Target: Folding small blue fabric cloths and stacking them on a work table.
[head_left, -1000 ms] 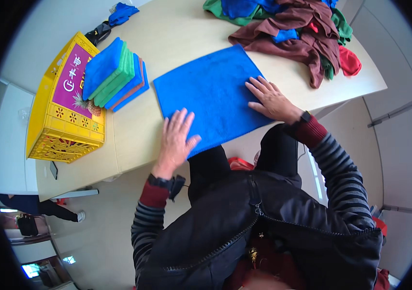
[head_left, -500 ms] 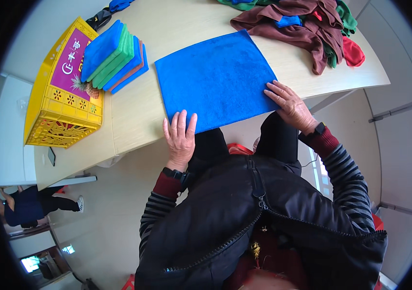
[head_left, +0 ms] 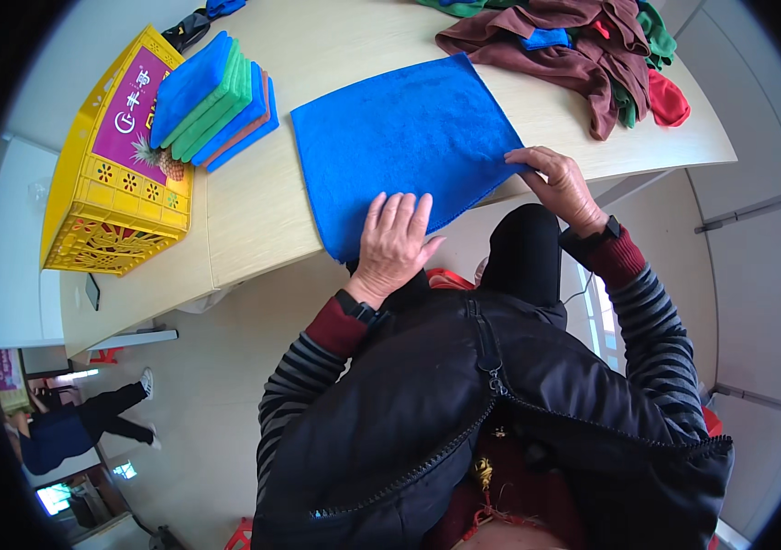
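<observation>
A blue towel [head_left: 399, 137] lies spread flat on the table, its near edge by my body. My right hand [head_left: 560, 183] pinches the towel's near right corner and lifts it slightly off the tabletop. Flat on the near left part of the towel rests my left hand [head_left: 395, 240], fingers stretched out and thumb apart. To the left, a stack of folded towels [head_left: 216, 105] in blue, green and brown leans against a yellow crate.
The yellow plastic crate [head_left: 120, 206] stands on the table's left side, with a phone [head_left: 92, 291] near it. A heap of loose brown, green, red and blue cloths [head_left: 564, 55] lies at the far right. Another person [head_left: 79, 426] is in the room at the lower left.
My left hand has slid right from the towel's near left corner. My right hand has gone from lying on the right corner to pinching and raising it. The person at the left has shifted.
</observation>
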The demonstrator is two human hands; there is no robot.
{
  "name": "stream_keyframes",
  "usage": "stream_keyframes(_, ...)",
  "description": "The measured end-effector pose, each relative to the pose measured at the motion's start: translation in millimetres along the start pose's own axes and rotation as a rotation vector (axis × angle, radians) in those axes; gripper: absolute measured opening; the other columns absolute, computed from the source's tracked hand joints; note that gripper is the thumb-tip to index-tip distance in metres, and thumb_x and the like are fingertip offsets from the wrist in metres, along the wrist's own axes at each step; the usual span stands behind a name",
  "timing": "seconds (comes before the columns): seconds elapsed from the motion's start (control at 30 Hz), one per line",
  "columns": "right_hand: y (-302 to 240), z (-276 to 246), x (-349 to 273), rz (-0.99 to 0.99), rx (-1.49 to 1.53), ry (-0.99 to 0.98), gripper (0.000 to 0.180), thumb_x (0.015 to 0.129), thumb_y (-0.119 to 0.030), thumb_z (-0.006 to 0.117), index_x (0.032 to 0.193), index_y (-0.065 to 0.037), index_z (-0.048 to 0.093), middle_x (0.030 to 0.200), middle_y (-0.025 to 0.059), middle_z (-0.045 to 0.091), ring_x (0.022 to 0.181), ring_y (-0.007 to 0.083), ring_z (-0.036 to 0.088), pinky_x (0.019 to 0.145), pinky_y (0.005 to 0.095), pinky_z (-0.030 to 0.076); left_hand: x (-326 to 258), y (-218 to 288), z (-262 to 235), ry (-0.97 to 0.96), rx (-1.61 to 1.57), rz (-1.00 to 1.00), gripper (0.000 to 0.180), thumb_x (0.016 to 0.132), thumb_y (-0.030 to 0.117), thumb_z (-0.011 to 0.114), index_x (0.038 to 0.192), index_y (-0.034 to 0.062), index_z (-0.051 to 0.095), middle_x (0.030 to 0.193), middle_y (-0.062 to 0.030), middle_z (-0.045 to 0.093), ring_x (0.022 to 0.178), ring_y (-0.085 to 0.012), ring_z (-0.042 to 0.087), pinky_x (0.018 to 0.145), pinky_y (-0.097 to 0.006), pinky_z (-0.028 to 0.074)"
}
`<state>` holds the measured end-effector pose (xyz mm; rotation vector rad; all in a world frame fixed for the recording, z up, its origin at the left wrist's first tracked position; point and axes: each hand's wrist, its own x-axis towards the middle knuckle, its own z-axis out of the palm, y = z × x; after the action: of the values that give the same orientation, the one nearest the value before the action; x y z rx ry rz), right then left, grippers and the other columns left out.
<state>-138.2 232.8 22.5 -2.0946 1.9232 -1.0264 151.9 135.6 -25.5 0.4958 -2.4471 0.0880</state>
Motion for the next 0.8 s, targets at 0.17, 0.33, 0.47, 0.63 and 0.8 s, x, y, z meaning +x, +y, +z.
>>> stream_keyframes(0.17, -7, 1, 9, 0.031, 0.095, 0.036, 0.027, 0.086, 0.005, 0.066, 0.111, -0.006, 0.069, 0.107, 0.0122, 0.072, 0.101, 0.0298, 0.070, 0.090, 0.0351, 0.055, 10, 1, 4, 0.021, -0.001, -0.013, 0.053, 0.068, 0.011, 0.080, 0.118, 0.0022, 0.062, 0.112, -0.0134, 0.063, 0.105, -0.0316, 0.062, 0.094, -0.043, 0.050)
stream_keyframes(0.33, -5, -3, 8, 0.037, 0.141, 0.081, 0.023, 0.085, 0.002, 0.066, 0.107, -0.006, 0.069, 0.099, 0.0150, 0.071, 0.093, 0.0338, 0.070, 0.083, 0.0366, 0.056, -3, -11, -8, 0.057, 0.058, -0.068, 0.042, 0.068, 0.004, 0.074, 0.108, 0.0018, 0.064, 0.108, -0.0129, 0.065, 0.100, -0.0313, 0.063, 0.088, -0.041, 0.053)
stream_keyframes(0.47, -6, -7, 2, 0.045, 0.146, 0.041, 0.023, 0.086, 0.002, 0.065, 0.106, -0.006, 0.069, 0.095, 0.0154, 0.070, 0.091, 0.0332, 0.070, 0.081, 0.0365, 0.055, -24, -30, -46, 0.025, 0.118, -0.231, 0.029, 0.072, 0.002, 0.070, 0.101, 0.0026, 0.065, 0.102, -0.0131, 0.066, 0.095, -0.0315, 0.065, 0.084, -0.041, 0.054)
stream_keyframes(0.63, -17, -18, -7, 0.086, 0.085, -0.145, 0.021, 0.088, 0.002, 0.066, 0.108, -0.005, 0.070, 0.098, 0.0121, 0.072, 0.091, 0.0286, 0.071, 0.082, 0.0343, 0.056, -47, -48, -90, -0.060, -0.069, -0.304, 0.020, 0.077, -0.004, 0.068, 0.096, 0.0018, 0.067, 0.098, -0.0149, 0.069, 0.089, -0.0341, 0.067, 0.080, -0.041, 0.054)
stream_keyframes(0.8, -22, -33, -1, 0.163, 0.187, -0.455, 0.018, 0.090, -0.005, 0.068, 0.108, -0.003, 0.069, 0.094, 0.0108, 0.071, 0.083, 0.0216, 0.069, 0.079, 0.0320, 0.055, -49, -67, -128, -0.222, -0.349, -0.399, 0.014, 0.084, -0.002, 0.069, 0.097, -0.0011, 0.066, 0.092, -0.0104, 0.069, 0.084, -0.0260, 0.067, 0.077, -0.034, 0.053)
